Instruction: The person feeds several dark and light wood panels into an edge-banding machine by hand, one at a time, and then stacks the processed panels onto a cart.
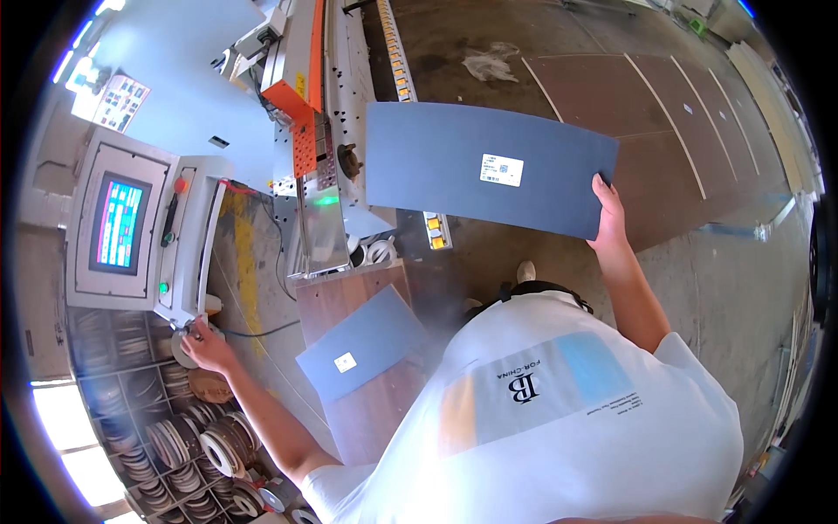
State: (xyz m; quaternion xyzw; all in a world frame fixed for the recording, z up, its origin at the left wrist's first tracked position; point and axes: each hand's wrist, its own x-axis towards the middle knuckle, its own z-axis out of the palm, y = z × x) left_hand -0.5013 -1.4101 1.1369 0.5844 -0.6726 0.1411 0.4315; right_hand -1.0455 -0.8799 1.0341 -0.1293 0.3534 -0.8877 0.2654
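Note:
My right hand (608, 212) is closed on the right end of a long blue-grey board (428, 162), thumb on the upper face and fingers hidden beneath. A white label (502, 170) is stuck on that board. The board's far end reaches beside the edge of a machine (325, 231). My left hand (208, 348) is at the lower corner of the control console (188, 253), fingers curled at a small dark part that I cannot make out. A second blue-grey board (375, 336), also labelled, lies on a brown wood-look surface (349, 432) between my arms.
The console has a lit screen (120, 223) and a red button (181, 185). A rack of edging rolls (179, 441) stands at lower left. A rail with yellow rollers (434, 229) runs past the held board. Large brown sheets (663, 131) lie at far right.

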